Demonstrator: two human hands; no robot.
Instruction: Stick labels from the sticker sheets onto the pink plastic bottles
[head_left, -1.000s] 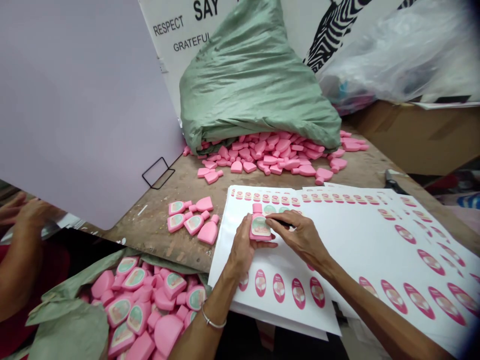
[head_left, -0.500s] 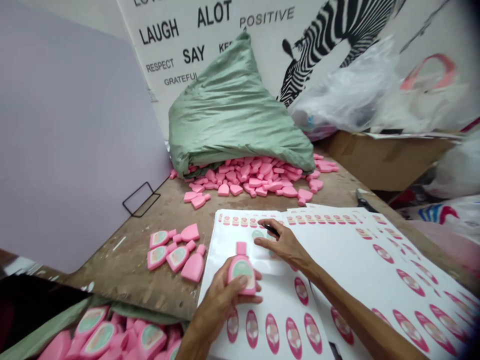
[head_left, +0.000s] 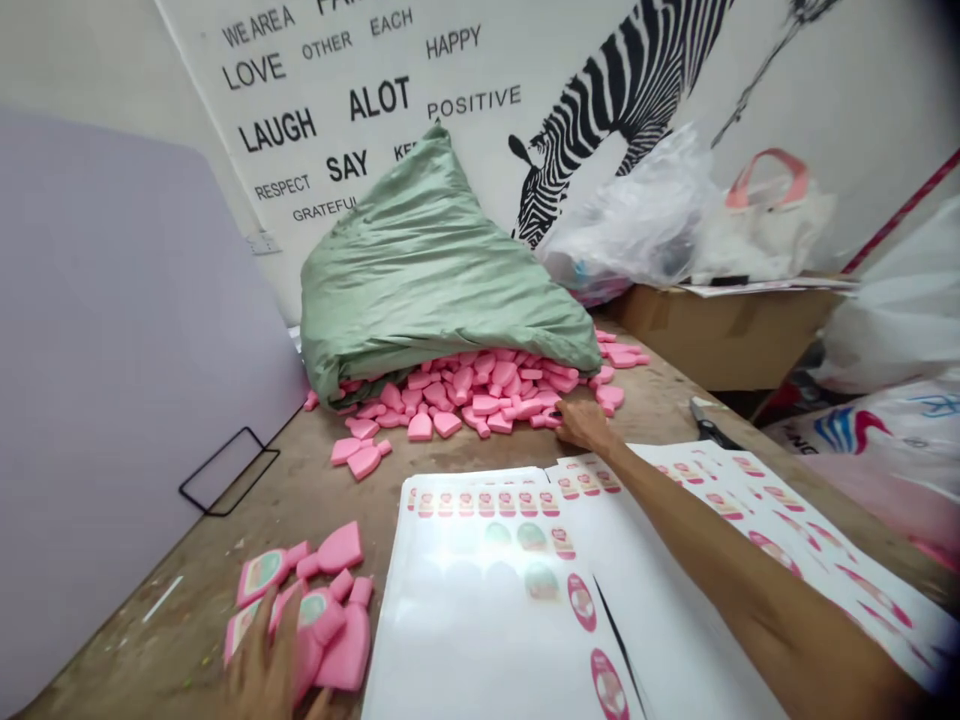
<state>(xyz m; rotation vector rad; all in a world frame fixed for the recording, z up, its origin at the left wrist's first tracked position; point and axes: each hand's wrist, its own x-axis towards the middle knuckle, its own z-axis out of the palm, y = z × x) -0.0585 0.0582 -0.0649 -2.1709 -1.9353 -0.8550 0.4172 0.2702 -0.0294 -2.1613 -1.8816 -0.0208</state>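
My left hand (head_left: 262,665) is at the lower left, its fingers and thumb around a pink bottle-shaped piece (head_left: 305,655) that lies over a small group of others. Some in that group carry a pale green label (head_left: 264,572); others, like the plain pink piece (head_left: 340,549), show none. Stretched far forward, my right hand (head_left: 585,425) is at the front edge of the heap of pink pieces (head_left: 487,385). A slim black tool (head_left: 556,413) pokes from its closed fingers; its kind does not show. Below that arm lie white sticker sheets (head_left: 465,640) with printed labels.
A green sack (head_left: 442,270) spills the heap at the back. Scissors (head_left: 712,425) lie to the right, before a cardboard box (head_left: 727,335). A black wire frame (head_left: 229,472) stands at the left by a pale panel (head_left: 127,400). Plastic bags (head_left: 885,430) crowd the right.
My left hand has carried its pink piece from above the sheets left to the small group. My right hand has moved from the sheet forward to the heap. The camera view has shifted.
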